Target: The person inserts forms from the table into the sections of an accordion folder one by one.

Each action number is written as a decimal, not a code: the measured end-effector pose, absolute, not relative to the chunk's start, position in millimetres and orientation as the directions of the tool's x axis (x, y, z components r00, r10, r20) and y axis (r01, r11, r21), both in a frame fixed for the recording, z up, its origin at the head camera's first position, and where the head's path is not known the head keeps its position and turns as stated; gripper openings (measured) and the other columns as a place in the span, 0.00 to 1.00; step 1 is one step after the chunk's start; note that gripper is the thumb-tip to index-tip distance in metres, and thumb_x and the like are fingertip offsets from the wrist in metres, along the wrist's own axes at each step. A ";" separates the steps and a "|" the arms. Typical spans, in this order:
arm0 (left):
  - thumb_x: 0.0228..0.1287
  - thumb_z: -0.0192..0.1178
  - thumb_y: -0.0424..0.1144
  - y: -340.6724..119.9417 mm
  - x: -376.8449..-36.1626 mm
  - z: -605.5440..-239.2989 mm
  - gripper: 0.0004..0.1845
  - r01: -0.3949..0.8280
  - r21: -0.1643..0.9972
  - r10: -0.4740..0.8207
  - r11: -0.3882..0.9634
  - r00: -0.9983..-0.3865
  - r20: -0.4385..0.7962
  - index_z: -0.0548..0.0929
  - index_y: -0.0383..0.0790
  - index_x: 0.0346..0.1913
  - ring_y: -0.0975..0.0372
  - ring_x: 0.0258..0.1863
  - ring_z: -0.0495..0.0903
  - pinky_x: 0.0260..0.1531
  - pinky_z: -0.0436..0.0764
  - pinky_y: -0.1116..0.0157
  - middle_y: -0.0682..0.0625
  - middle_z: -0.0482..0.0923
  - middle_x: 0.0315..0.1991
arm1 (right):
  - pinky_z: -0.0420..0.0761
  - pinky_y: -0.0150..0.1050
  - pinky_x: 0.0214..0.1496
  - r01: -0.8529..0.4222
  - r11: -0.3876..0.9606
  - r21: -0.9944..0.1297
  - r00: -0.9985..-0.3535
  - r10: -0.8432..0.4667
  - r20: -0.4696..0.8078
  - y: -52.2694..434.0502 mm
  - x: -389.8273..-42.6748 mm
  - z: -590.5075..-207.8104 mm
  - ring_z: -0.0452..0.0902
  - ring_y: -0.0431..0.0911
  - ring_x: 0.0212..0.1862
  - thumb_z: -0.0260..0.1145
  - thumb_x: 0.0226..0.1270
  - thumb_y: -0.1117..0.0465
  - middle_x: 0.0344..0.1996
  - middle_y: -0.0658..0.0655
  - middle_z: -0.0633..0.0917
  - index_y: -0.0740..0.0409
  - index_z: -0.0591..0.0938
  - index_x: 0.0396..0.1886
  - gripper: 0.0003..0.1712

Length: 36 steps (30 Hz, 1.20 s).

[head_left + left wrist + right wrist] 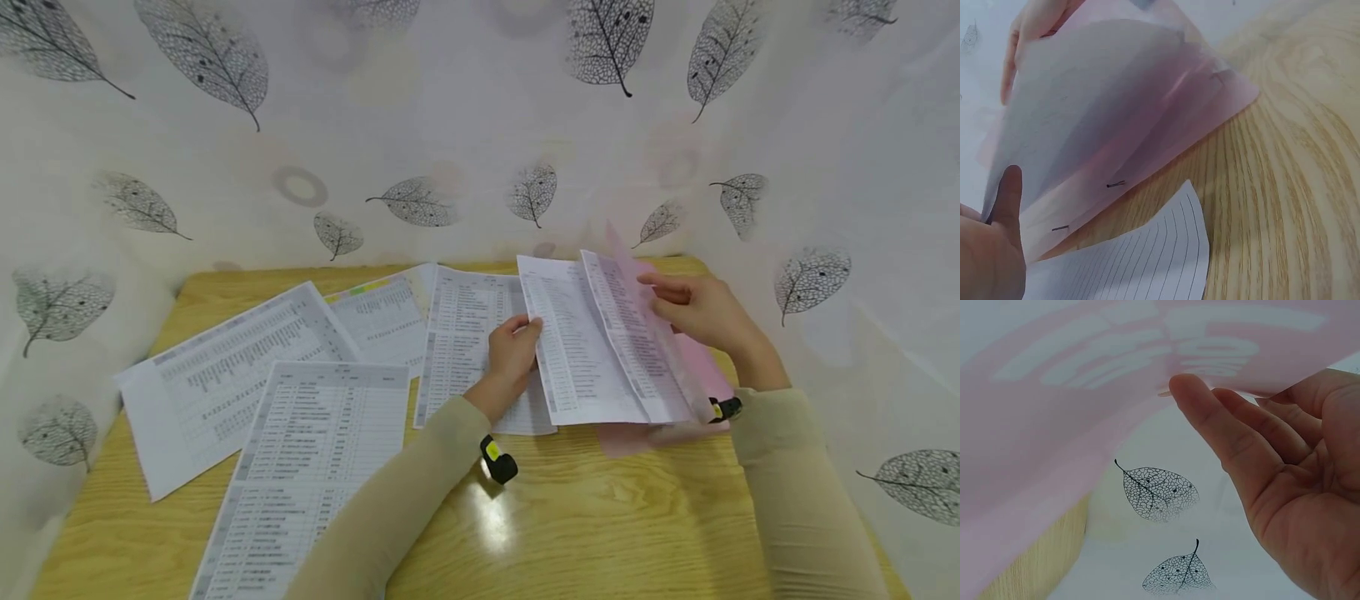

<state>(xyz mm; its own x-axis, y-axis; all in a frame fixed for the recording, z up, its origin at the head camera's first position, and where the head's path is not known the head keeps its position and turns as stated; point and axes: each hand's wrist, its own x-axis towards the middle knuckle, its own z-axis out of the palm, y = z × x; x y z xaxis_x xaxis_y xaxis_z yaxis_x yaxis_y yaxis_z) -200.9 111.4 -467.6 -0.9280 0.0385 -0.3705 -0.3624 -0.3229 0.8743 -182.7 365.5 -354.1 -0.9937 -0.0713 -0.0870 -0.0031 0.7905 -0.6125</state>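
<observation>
My left hand (523,332) pinches the left edge of a few printed sheets (581,350) that stand lifted off the table; in the left wrist view its thumb (1009,200) lies on that edge. The sheets sit in a translucent pink folder (701,367), whose lower cover lies on the table. My right hand (666,298) is at the sheets' right side. In the right wrist view, the right hand's nearly straight fingers (1210,419) touch the raised pink cover (1054,425) from below.
Several printed tables lie spread over the wooden table (585,533): a big sheet (225,375) at left, one (315,458) in front, others (457,333) in the middle. A leaf-patterned curtain (450,125) closes in the back and both sides.
</observation>
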 end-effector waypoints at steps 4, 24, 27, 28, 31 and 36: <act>0.75 0.62 0.36 115.7 -198.1 -466.8 0.14 -0.360 0.887 0.077 -0.290 -0.932 -0.353 0.85 0.32 0.56 0.64 0.25 0.83 0.21 0.82 0.70 0.37 0.90 0.45 | 0.87 0.29 0.37 -0.003 0.775 -0.632 -0.994 -0.071 -0.083 364.7 -183.2 -355.8 0.74 0.16 0.46 0.64 0.77 0.58 0.66 0.69 0.81 0.56 0.79 0.73 0.27; 0.75 0.65 0.40 137.7 -199.2 -471.1 0.22 -0.447 0.889 0.191 -0.096 -0.885 -0.425 0.82 0.35 0.66 0.65 0.24 0.82 0.26 0.85 0.68 0.41 0.90 0.44 | 0.88 0.30 0.36 -0.044 0.729 -0.683 -0.993 -0.108 -0.051 362.8 -182.6 -358.3 0.75 0.15 0.45 0.64 0.77 0.62 0.63 0.72 0.82 0.61 0.79 0.72 0.26; 0.75 0.65 0.40 139.8 -199.7 -471.9 0.23 -0.461 0.882 0.213 -0.099 -0.875 -0.434 0.81 0.35 0.68 0.64 0.26 0.83 0.33 0.90 0.63 0.41 0.90 0.46 | 0.88 0.31 0.37 -0.057 0.716 -0.696 -0.991 -0.122 -0.045 361.8 -182.2 -357.8 0.76 0.16 0.46 0.63 0.77 0.63 0.64 0.72 0.81 0.62 0.78 0.72 0.26; 0.76 0.65 0.40 140.4 -199.9 -472.2 0.23 -0.465 0.880 0.223 -0.102 -0.872 -0.435 0.81 0.35 0.68 0.63 0.27 0.84 0.35 0.91 0.62 0.40 0.90 0.46 | 0.88 0.31 0.37 -0.061 0.713 -0.699 -0.991 -0.126 -0.042 361.3 -182.1 -357.4 0.76 0.16 0.46 0.63 0.77 0.63 0.64 0.73 0.81 0.63 0.78 0.72 0.26; 0.76 0.65 0.38 142.4 -200.5 -472.7 0.22 -0.468 0.876 0.249 -0.116 -0.868 -0.431 0.81 0.33 0.67 0.61 0.28 0.86 0.40 0.92 0.58 0.38 0.89 0.47 | 0.88 0.31 0.36 -0.072 0.707 -0.703 -0.991 -0.133 -0.032 360.3 -182.4 -356.4 0.77 0.16 0.45 0.63 0.77 0.64 0.63 0.73 0.81 0.64 0.78 0.71 0.26; 0.75 0.65 0.37 145.8 -201.6 -472.3 0.20 -0.469 0.875 0.280 -0.123 -0.862 -0.423 0.83 0.32 0.65 0.61 0.27 0.85 0.40 0.92 0.57 0.38 0.88 0.47 | 0.88 0.30 0.36 -0.087 0.711 -0.698 -0.990 -0.140 -0.019 360.1 -183.8 -356.3 0.76 0.16 0.45 0.63 0.77 0.63 0.63 0.74 0.81 0.65 0.78 0.71 0.26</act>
<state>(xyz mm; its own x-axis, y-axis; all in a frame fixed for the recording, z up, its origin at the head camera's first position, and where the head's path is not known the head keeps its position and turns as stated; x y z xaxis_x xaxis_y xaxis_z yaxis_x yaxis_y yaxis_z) -201.6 145.8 -472.3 -0.8620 0.2795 -0.4229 -0.4689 -0.1230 0.8746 -183.8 360.1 -356.3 -0.9900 -0.1397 -0.0190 -0.0869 0.7105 -0.6983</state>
